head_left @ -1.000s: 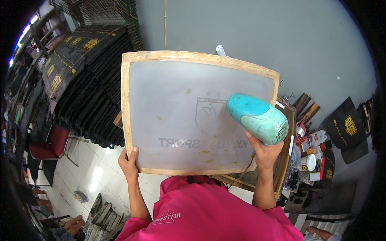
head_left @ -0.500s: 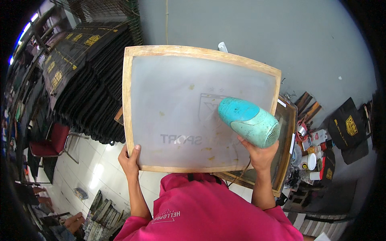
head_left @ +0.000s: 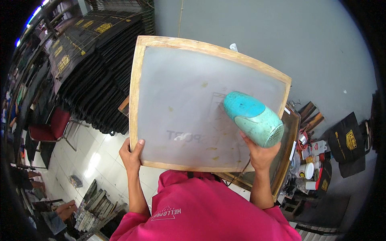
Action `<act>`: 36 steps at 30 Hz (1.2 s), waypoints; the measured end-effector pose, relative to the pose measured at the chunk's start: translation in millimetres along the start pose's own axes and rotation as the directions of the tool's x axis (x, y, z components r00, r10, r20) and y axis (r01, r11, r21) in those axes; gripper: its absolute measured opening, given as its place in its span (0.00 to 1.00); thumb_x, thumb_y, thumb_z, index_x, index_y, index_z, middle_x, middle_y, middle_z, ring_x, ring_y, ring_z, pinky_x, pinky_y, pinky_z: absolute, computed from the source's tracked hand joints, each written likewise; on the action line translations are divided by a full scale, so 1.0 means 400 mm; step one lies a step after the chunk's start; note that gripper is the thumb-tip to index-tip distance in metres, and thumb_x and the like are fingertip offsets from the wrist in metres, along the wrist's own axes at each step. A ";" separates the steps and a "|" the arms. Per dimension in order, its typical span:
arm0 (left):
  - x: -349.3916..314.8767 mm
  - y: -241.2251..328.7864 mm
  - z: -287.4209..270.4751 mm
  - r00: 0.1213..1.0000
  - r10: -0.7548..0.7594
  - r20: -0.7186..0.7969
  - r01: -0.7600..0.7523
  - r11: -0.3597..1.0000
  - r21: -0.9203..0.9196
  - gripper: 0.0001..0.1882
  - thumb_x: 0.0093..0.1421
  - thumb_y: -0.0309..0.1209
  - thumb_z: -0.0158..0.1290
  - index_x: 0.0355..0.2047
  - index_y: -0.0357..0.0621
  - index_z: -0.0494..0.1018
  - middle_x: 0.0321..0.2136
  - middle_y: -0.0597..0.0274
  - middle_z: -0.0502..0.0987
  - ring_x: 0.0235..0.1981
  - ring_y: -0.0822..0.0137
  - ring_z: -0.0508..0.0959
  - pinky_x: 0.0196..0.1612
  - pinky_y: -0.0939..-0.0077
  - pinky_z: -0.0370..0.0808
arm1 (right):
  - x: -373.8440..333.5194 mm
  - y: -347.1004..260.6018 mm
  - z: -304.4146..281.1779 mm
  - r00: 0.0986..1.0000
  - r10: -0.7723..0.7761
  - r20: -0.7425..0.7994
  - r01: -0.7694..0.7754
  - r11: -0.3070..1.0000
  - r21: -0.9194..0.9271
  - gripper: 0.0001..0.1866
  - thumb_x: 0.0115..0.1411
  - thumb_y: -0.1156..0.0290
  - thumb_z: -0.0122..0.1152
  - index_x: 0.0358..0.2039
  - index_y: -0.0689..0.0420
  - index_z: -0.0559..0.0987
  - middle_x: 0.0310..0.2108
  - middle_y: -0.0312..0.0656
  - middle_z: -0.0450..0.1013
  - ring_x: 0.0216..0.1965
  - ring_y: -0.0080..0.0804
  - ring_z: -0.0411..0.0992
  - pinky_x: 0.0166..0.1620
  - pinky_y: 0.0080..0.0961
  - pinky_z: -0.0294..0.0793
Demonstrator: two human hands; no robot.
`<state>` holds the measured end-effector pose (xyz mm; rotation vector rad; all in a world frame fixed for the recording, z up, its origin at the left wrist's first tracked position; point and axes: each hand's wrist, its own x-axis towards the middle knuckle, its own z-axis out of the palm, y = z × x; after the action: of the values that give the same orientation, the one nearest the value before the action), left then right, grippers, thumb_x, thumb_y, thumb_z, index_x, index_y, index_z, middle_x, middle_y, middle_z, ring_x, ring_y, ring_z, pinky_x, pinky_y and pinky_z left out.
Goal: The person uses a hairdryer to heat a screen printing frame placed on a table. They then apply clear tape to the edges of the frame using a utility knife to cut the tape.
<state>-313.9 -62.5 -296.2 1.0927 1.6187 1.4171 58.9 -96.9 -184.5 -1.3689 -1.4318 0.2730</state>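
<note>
A wood-framed printing screen point(head_left: 136, 92) stands tilted in front of me, with pale grey mesh bearing mirrored lettering, a faint emblem and several yellowish spots. My left hand point(head_left: 132, 156) is closed on its lower left corner, thumb on the near face. In front of the mesh's right part is a turquoise hair dryer point(head_left: 252, 116), worn and smudged. My right hand point(head_left: 263, 157) wraps round its handle, most of which the fingers hide. The dryer's round grille faces me at the lower right, while its other end points toward the mesh and covers part of the emblem.
Another wooden frame point(head_left: 292, 158) lies behind the screen at right. Jars and bottles point(head_left: 309, 170) crowd beyond it, beside a hanging black bag point(head_left: 349, 138). A tall stack of black bags point(head_left: 94, 76) stands at left, near a red chair point(head_left: 50, 126). Grey wall rises behind.
The screen has shifted right in view and turned a little clockwise, its left side higher. The hair dryer has moved slightly right and covers more of the lettering's right end. Both grips are unchanged.
</note>
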 end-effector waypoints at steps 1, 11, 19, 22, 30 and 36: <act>0.000 -0.002 -0.002 1.000 0.004 0.003 -0.004 1.000 0.000 0.27 0.55 0.45 0.66 0.41 0.27 0.80 0.27 0.55 0.80 0.28 0.67 0.76 0.35 0.71 0.73 | 0.000 -0.003 0.006 1.000 -0.009 -0.012 0.010 1.000 0.014 0.30 0.49 0.80 0.80 0.52 0.69 0.76 0.47 0.45 0.81 0.46 0.32 0.80 0.52 0.31 0.79; 0.007 0.004 0.002 1.000 -0.015 0.006 0.015 0.998 0.067 0.30 0.54 0.50 0.67 0.38 0.28 0.80 0.24 0.55 0.79 0.26 0.68 0.76 0.31 0.71 0.72 | -0.018 -0.022 0.050 0.964 -0.197 0.178 0.209 0.976 -0.053 0.18 0.46 0.72 0.78 0.37 0.65 0.82 0.30 0.49 0.81 0.30 0.43 0.82 0.35 0.33 0.78; 0.014 0.018 0.001 0.999 -0.047 -0.003 0.047 0.991 0.129 0.29 0.54 0.50 0.67 0.35 0.29 0.80 0.22 0.56 0.78 0.24 0.68 0.75 0.30 0.70 0.72 | -0.017 -0.082 0.107 0.891 -0.237 0.386 0.222 0.972 0.084 0.17 0.42 0.75 0.76 0.35 0.61 0.83 0.26 0.45 0.77 0.25 0.42 0.78 0.30 0.32 0.75; 0.023 0.018 0.013 0.999 -0.022 -0.024 0.025 0.992 0.120 0.28 0.54 0.49 0.67 0.34 0.30 0.80 0.22 0.57 0.77 0.24 0.69 0.74 0.30 0.71 0.72 | -0.027 -0.066 0.107 0.882 -0.239 0.407 0.219 0.971 0.096 0.17 0.41 0.76 0.76 0.34 0.61 0.82 0.26 0.45 0.77 0.25 0.42 0.77 0.29 0.32 0.74; 0.051 -0.023 0.030 1.000 -0.017 0.007 0.017 1.000 0.018 0.27 0.56 0.45 0.68 0.40 0.28 0.81 0.25 0.60 0.78 0.26 0.70 0.73 0.31 0.72 0.71 | -0.069 -0.052 0.033 0.909 -0.074 0.411 0.100 0.994 -0.042 0.15 0.43 0.74 0.78 0.32 0.62 0.83 0.26 0.46 0.78 0.27 0.41 0.80 0.31 0.29 0.76; 0.083 -0.059 0.038 0.996 -0.020 0.084 0.023 0.999 -0.031 0.26 0.59 0.44 0.67 0.42 0.27 0.80 0.30 0.58 0.79 0.30 0.71 0.74 0.35 0.74 0.71 | -0.139 -0.017 -0.087 0.962 0.078 0.262 -0.029 0.983 -0.184 0.16 0.45 0.75 0.76 0.36 0.61 0.84 0.29 0.47 0.80 0.28 0.43 0.81 0.33 0.33 0.79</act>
<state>-316.3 -26.9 -321.1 1.0989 1.5399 1.3609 68.5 -161.3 -194.5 -1.5639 -1.6768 0.3848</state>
